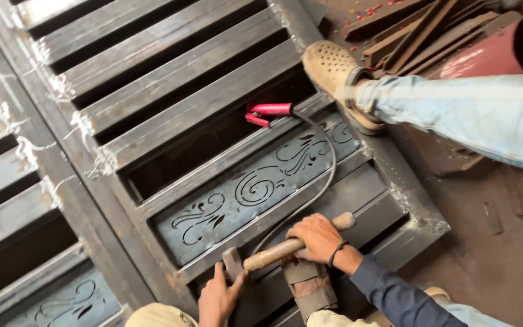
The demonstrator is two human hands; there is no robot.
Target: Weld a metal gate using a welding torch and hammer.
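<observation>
I read the right hand (321, 237) as clamped mid-shaft on the one wooden-handled hammer (286, 247), whose head (232, 264) rests on the lower rail of the steel gate (177, 115) lying flat on the floor; the left hand (218, 298) lies open, fingers beside that head, gripping nothing. The hammer looks head-heavy, stiff and dusty, so holding nearer the handle's free end should give more swing; the gate looks rigid and too heavy to shift. Count: one hammer, one red clamp (266, 112) with cable, two scroll-cut panels (255, 188), another person's shoe (333, 69).
</observation>
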